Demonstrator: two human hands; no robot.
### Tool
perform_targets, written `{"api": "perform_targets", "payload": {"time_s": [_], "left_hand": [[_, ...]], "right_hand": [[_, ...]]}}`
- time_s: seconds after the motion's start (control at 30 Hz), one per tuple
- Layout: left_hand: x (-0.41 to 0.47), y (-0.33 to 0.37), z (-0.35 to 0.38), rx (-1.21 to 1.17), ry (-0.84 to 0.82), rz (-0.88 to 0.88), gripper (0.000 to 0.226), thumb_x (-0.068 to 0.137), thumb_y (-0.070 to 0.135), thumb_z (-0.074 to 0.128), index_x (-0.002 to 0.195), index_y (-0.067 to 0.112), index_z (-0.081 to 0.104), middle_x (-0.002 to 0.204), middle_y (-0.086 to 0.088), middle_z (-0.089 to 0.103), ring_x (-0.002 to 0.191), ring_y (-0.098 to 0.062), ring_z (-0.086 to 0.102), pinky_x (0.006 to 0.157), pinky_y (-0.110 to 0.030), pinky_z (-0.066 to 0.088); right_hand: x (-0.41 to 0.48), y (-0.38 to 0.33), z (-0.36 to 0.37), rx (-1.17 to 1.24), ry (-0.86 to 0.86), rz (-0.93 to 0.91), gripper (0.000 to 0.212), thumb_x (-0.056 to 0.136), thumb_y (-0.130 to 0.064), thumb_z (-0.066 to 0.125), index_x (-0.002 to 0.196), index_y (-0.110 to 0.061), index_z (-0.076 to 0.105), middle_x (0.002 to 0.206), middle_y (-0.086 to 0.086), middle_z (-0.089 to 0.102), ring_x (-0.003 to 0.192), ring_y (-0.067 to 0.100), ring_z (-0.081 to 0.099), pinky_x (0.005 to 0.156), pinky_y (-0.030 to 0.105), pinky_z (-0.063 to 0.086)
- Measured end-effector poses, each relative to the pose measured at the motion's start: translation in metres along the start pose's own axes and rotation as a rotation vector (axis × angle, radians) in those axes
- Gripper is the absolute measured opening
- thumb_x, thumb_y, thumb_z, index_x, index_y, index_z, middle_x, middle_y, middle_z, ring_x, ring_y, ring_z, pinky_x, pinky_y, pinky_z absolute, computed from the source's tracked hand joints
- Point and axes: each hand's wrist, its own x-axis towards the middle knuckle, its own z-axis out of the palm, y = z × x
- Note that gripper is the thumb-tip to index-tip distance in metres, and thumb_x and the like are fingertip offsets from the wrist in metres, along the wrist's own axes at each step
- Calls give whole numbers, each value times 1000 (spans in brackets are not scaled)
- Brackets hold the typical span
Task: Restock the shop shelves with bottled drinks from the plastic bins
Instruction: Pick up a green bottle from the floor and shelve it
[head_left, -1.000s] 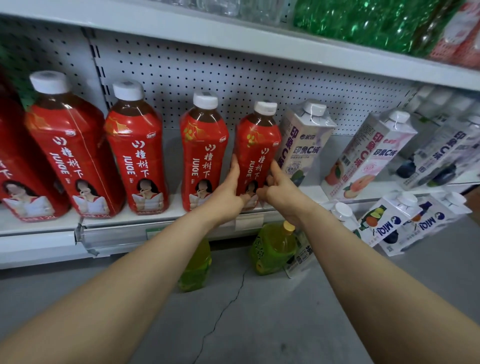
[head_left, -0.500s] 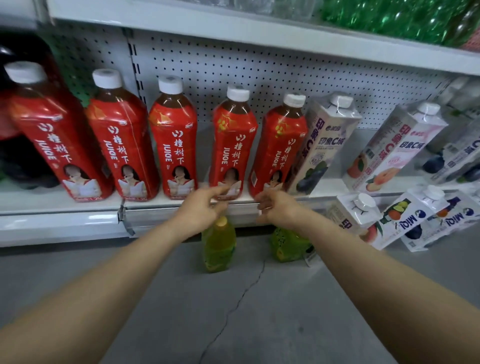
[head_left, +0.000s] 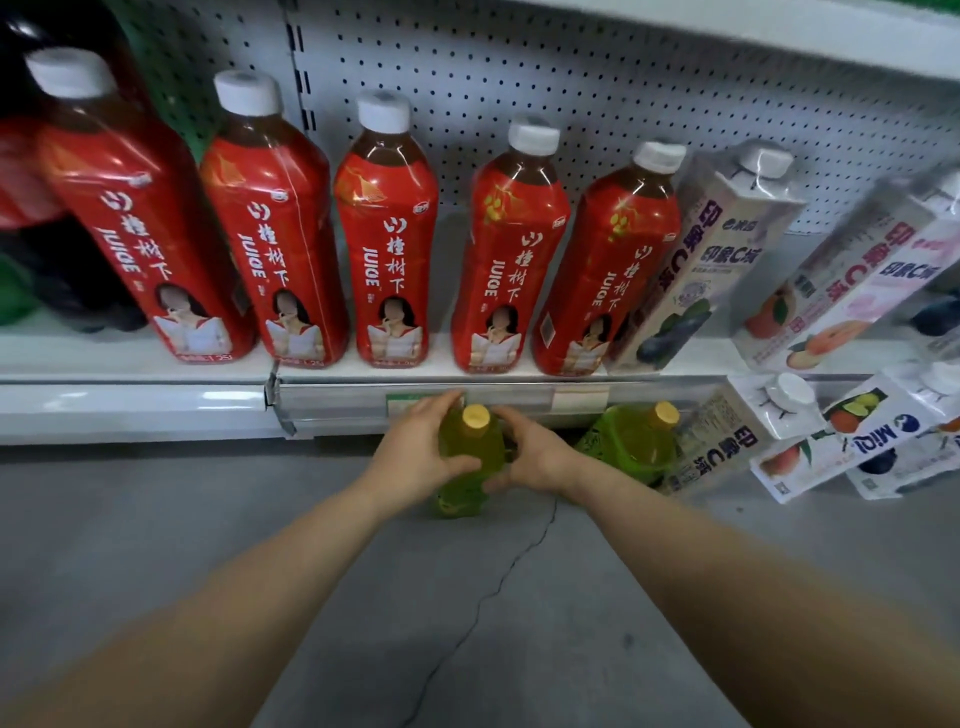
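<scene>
Moved since a second ago: both hands, down from the red bottles at shelf height to a bottle at floor level. The view has tipped lower with them.

1. White metal shelf with perforated back panel: carries the front row of stock.
2. Grey concrete floor, cracked.
3. Five red-labelled plastic juice bottles with white caps: upright in a row on the shelf, no hand on them.
4. White drink cartons: leaning on the shelf just right of the red row; more lie below.
5. Second green plastic bottle: under the shelf edge, tilted, near the hands, not held.
6. Yellow-green plastic bottle with yellow cap: the item in hand, below the shelf lip, on or just off the floor; cannot tell which.
7. Left hand and right hand: fingers curled round the bottle's shoulders, one hand on either side.

Judgement: the red row looks finished, pickup of the next drink is under way, and the lift to the shelf is not yet made. No plastic bin in view.
</scene>
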Motion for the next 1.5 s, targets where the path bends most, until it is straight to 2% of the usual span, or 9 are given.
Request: {"api": "perform_targets", "payload": {"time_s": [0.27,0.4,0.5,0.83,0.93,1.07,1.2,1.33,1.5], "left_hand": [[-7,-25,11,-210,54,-126,82,64,32,91,132,19,48,124,6,53,116,-13,55,101,-32,49],[-11,-29,13,-397,-29,-170,72,71,21,87,132,20,48,125,8,56,118,-10,56,102,-26,47],[-14,-32,11,-509,-87,-167,65,76,13,82,133,18,52,131,3,59,121,-10,57,105,-27,47],[-41,-39,17,-392,-139,-136,26,97,25,57,120,38,54,121,10,61,108,7,55,88,-9,49],[-45,-40,23,-414,-169,-151,35,104,30,43,134,47,46,133,12,56,122,-2,51,106,-20,41],[-43,-42,26,-496,-209,-253,45,101,28,41,126,66,44,151,5,42,140,-17,38,119,-42,29],[-48,-43,33,-488,-282,-249,65,88,7,59,141,37,35,142,7,47,137,-15,40,116,-40,34],[-50,-41,37,-425,-326,-178,90,72,10,84,140,33,30,137,7,48,129,-10,47,108,-25,40],[-47,-35,40,-283,-192,-161,88,70,25,88,141,22,37,134,3,54,125,-15,51,109,-33,42]], "right_hand": [[8,2,-7,5,-69,9,97,64,-11,93,142,-22,36,137,-3,51,130,18,49,111,35,41],[2,4,-13,-7,-102,-5,102,67,-1,88,151,-25,34,142,0,49,131,22,50,111,46,45],[1,7,-12,-60,-65,-32,82,74,9,80,144,-18,46,129,3,57,118,25,59,102,40,52],[-9,19,-14,-374,-96,-41,53,70,-27,91,111,-22,58,104,-1,64,92,15,63,72,26,55],[-9,22,-14,-429,-142,-15,54,74,-13,87,118,-22,57,114,2,65,103,22,64,82,32,57],[-10,19,-7,-438,-144,-18,92,73,-12,87,147,-27,35,136,3,54,123,26,54,104,42,48],[-10,23,-7,-364,-133,-19,93,70,-19,91,144,-31,36,141,1,52,127,25,51,109,43,44],[-13,29,-8,-298,-113,-42,97,70,-17,91,147,-33,35,150,0,47,129,25,52,109,47,45],[-8,28,-6,-253,-152,-27,108,68,-10,90,152,-41,29,149,-1,48,135,25,47,113,49,41]]}}
